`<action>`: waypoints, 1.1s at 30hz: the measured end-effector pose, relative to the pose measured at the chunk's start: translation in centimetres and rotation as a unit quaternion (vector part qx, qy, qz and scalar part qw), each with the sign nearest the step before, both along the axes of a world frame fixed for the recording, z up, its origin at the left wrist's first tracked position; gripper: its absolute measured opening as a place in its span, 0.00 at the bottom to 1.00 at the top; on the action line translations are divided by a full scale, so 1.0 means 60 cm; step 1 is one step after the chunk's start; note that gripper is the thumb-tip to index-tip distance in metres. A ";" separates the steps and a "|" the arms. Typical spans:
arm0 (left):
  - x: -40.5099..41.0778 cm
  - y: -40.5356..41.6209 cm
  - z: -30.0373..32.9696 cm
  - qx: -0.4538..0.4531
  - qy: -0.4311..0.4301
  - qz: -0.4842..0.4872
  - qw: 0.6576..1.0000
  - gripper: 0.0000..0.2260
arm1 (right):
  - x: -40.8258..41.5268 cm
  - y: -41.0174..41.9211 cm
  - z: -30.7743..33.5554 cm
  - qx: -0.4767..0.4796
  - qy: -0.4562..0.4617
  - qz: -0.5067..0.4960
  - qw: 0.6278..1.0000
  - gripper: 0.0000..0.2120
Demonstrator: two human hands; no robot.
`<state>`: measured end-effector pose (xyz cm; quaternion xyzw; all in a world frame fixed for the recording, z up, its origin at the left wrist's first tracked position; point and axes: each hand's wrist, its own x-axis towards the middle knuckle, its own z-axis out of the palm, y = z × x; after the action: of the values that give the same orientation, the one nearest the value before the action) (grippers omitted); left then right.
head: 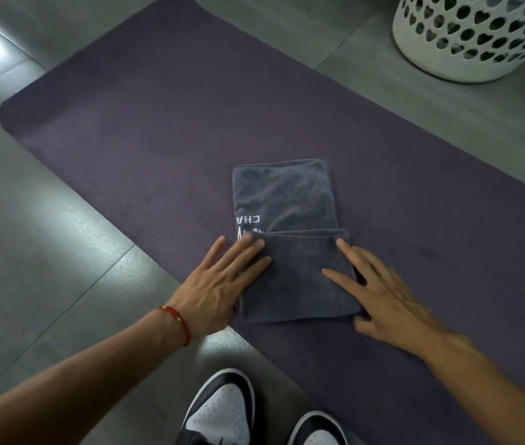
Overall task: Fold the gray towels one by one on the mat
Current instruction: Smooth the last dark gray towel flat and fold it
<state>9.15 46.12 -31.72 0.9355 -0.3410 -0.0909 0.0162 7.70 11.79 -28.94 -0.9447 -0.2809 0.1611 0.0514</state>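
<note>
Flatly, both hands pressed a half-folded gray towel on the mat.
Left hand (219, 284) and right hand (383, 293) lay with straight fingers (254, 248) on the gray towel (290, 239), near the near long edge of the purple mat (142, 139); a white basket (476, 36) stood beyond the far edge.

Gray tiled floor (62, 252) carries purple mat (158, 139), white basket (473, 36).
</note>
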 end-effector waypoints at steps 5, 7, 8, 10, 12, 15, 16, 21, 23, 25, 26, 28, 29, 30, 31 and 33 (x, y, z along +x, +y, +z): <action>0.014 0.007 -0.021 -0.029 0.074 -0.009 0.997 0.47 | 0.021 -0.001 -0.031 0.083 -0.064 0.007 0.994 0.32; 0.023 0.015 -0.021 -0.078 0.087 0.007 0.993 0.47 | 0.038 0.009 -0.015 0.182 -0.065 -0.093 0.977 0.21; 0.029 0.017 -0.020 -0.101 0.085 0.013 0.991 0.46 | 0.050 0.013 -0.005 0.218 -0.044 -0.148 0.964 0.19; 0.039 0.012 -0.022 -0.178 0.072 0.022 0.981 0.37 | 0.075 0.020 0.015 0.268 0.017 -0.246 0.931 0.22; 0.052 -0.005 -0.016 -0.305 0.052 0.077 0.948 0.22 | 0.104 0.026 0.031 0.296 0.050 -0.292 0.908 0.20; 0.080 -0.026 0.013 -0.414 0.109 0.272 0.862 0.15 | 0.154 0.043 0.052 0.315 0.038 -0.306 0.898 0.11; 0.094 -0.031 0.024 -0.419 0.142 0.311 0.841 0.14 | 0.174 0.049 0.057 0.321 0.030 -0.314 0.893 0.11; 0.185 -0.045 0.040 -0.448 0.210 0.425 0.758 0.20 | 0.282 0.088 0.047 0.341 -0.031 -0.360 0.868 0.16; 0.213 -0.053 0.029 -0.447 0.222 0.476 0.724 0.22 | 0.325 0.098 0.030 0.352 0.013 -0.404 0.845 0.17; 0.231 -0.058 0.016 -0.409 0.220 0.515 0.721 0.20 | 0.350 0.103 0.009 0.335 0.083 -0.434 0.833 0.16; 0.238 -0.058 0.009 -0.384 0.211 0.529 0.726 0.19 | 0.352 0.103 -0.004 0.303 0.101 -0.436 0.841 0.16; 0.246 -0.062 0.004 -0.346 0.186 0.554 0.734 0.19 | 0.338 0.105 -0.023 0.232 0.097 -0.438 0.863 0.17; 0.248 -0.065 0.004 -0.329 0.173 0.565 0.737 0.19 | 0.328 0.109 -0.026 0.206 0.083 -0.441 0.870 0.18; 0.249 -0.068 0.005 -0.314 0.163 0.577 0.736 0.20 | 0.320 0.114 -0.028 0.187 0.070 -0.443 0.874 0.19; 0.250 -0.072 0.006 -0.306 0.159 0.585 0.734 0.20 | 0.314 0.119 -0.026 0.171 0.056 -0.444 0.878 0.21; 0.251 -0.077 0.006 -0.285 0.157 0.584 0.744 0.22 | 0.313 0.126 -0.022 0.140 0.054 -0.456 0.877 0.25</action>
<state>24.22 41.51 -31.36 0.8760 0.2692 -0.1081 0.3853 26.49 19.38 -30.25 -0.9409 0.1641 0.1298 0.2664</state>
